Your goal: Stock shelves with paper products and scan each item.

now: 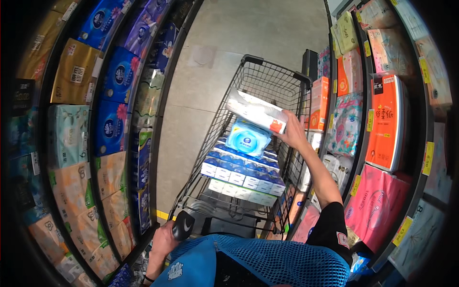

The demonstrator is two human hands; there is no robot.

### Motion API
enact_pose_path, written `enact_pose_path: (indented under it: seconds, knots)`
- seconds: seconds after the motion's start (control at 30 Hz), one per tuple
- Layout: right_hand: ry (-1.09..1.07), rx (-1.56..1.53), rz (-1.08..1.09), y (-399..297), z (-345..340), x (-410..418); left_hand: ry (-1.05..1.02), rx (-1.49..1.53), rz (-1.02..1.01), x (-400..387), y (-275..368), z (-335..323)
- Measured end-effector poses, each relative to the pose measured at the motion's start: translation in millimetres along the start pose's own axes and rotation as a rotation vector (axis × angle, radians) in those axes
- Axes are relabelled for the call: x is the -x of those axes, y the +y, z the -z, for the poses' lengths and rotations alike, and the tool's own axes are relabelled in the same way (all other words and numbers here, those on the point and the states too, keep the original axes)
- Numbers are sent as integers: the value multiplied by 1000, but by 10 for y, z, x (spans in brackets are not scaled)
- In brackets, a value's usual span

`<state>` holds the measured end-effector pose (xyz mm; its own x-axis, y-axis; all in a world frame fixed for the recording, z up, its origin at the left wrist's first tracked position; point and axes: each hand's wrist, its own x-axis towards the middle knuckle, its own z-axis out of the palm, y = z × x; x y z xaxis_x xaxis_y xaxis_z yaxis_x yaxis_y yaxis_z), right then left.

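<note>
My right hand (292, 131) grips the right end of a white plastic-wrapped package (256, 111) with a red patch, tilted over the cart's basket. Just below it lies a light-blue pack of wipes (248, 139), on top of stacked blue-and-white tissue packs (240, 170). All of these are within a black wire shopping cart (209, 141). At the lower left, my left hand (165, 236) is closed around the black end of the cart's handle (183, 225). The underside of the white package is hidden.
Shelves of wrapped tissue packs line both sides: blue packs (109, 125) and gold packs (73, 73) at left, an orange pack (383, 123) and a pink pack (376, 204) at right. The right shelves stand close to the cart. Grey floor (265, 25) shows ahead.
</note>
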<state>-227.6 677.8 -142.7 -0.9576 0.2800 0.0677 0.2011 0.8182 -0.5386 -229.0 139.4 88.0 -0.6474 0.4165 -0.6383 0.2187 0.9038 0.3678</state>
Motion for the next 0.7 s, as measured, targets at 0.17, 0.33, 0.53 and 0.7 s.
enact_pose_path:
  seconds: [0.17, 0.33, 0.53, 0.7]
  knots:
    - [-74, 282, -122, 120, -115, 17, 11, 2, 0, -22, -1, -1]
    - [-220, 432, -140, -203, -81, -102, -1, -15, 20, -9, -36, -22]
    - [-325, 448, -114, -267, -399, -364, -8, 0, 11, -9, -18, -6]
    - [-270, 250, -39, -169, -385, -329, -11, -8, 36, 4, -17, -13]
